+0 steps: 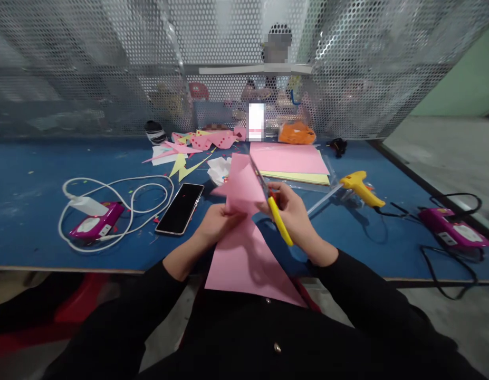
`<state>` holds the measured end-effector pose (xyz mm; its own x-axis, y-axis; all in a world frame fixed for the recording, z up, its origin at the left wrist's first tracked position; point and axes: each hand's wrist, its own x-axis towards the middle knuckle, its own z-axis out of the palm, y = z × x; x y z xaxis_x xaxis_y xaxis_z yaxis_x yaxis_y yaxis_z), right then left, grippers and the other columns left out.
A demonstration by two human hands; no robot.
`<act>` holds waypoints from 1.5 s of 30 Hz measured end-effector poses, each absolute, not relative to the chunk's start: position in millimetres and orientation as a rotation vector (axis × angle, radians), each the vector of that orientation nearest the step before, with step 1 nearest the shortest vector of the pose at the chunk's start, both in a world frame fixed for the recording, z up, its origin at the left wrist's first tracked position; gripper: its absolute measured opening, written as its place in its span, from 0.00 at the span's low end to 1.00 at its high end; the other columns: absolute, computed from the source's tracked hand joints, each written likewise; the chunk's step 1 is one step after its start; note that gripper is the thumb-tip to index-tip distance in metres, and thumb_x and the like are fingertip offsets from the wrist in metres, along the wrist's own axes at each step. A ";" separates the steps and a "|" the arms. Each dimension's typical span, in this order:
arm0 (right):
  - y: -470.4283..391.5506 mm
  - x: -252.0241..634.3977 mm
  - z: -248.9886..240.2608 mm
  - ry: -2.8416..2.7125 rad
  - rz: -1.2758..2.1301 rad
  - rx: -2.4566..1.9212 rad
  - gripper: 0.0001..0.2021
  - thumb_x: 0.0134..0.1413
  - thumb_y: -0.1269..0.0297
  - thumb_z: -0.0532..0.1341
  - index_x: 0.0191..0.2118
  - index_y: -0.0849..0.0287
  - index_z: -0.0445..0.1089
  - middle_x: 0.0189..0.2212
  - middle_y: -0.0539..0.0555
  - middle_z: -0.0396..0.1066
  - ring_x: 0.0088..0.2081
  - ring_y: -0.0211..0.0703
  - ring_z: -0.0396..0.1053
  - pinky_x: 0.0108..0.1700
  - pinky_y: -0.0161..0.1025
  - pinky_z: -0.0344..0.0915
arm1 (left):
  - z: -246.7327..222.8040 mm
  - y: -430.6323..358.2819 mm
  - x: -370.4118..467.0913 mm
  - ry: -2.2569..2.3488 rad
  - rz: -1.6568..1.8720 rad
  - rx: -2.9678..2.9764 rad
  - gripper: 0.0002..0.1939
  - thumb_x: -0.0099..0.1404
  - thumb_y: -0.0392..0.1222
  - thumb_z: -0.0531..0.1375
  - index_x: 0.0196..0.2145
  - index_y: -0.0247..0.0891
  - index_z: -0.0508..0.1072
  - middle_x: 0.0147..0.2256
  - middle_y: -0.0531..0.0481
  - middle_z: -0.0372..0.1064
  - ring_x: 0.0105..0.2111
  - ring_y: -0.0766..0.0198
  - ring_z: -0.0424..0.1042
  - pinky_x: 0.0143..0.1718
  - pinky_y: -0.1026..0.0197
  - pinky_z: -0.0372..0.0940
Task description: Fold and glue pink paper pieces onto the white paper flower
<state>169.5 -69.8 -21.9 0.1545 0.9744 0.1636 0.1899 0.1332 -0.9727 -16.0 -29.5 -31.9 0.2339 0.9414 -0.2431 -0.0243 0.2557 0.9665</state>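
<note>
At the blue desk (pixel 26 227), right of the phone (pixel 181 208), the left hand (pixel 217 221) pinches pink paper (pixel 246 182) and the right hand (pixel 295 214) clasps scissors (pixel 281 221) beside it, so holding the sheet taut likely gives cleaner cuts.

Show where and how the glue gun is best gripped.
Probably grip the glue gun by its handle, the slim part slanting toward the near right, where the black cord leaves; bring the right hand, once free, from the near side, away from the glue stick jutting left.

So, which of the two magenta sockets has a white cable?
The magenta socket left of the phone, bearing a white adapter; the other socket, right of the glue gun, has black cords.
</note>
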 end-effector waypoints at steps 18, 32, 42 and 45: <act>-135.4 211.3 -26.3 -1.126 1.112 -1.312 0.25 0.50 0.47 0.68 0.51 0.52 0.68 0.28 0.46 0.64 0.26 0.35 0.62 0.27 0.35 0.62 | -26.3 -29.6 -23.8 1.221 0.732 1.000 0.19 0.48 0.51 0.73 0.23 0.31 0.77 0.21 0.47 0.72 0.19 0.68 0.67 0.20 0.66 0.59; -136.0 219.8 4.5 -1.780 1.381 -1.540 0.19 0.57 0.45 0.61 0.43 0.56 0.68 0.27 0.46 0.58 0.27 0.35 0.53 0.28 0.35 0.52 | -27.9 -30.0 -24.2 1.106 0.832 0.976 0.16 0.49 0.49 0.74 0.26 0.32 0.80 0.24 0.46 0.76 0.22 0.67 0.71 0.24 0.66 0.64; -121.9 205.1 6.4 -1.866 1.347 -1.489 0.20 0.57 0.42 0.59 0.40 0.56 0.68 0.28 0.47 0.59 0.30 0.38 0.54 0.31 0.37 0.54 | -26.6 -34.8 -21.7 1.064 0.802 0.936 0.15 0.50 0.47 0.72 0.26 0.32 0.79 0.24 0.46 0.75 0.21 0.64 0.72 0.23 0.64 0.66; -120.0 203.2 7.5 -1.862 1.351 -1.499 0.20 0.57 0.42 0.60 0.41 0.56 0.69 0.28 0.46 0.58 0.29 0.37 0.53 0.30 0.36 0.54 | -26.6 -33.8 -21.7 1.066 0.815 0.909 0.14 0.49 0.46 0.72 0.26 0.32 0.78 0.23 0.46 0.75 0.21 0.65 0.71 0.23 0.63 0.65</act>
<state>203.2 -120.0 7.5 -0.3498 0.9014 -0.2550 0.5222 -0.0383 -0.8519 -21.7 -33.8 -26.6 0.2801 0.8896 -0.3608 -0.1147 0.4042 0.9075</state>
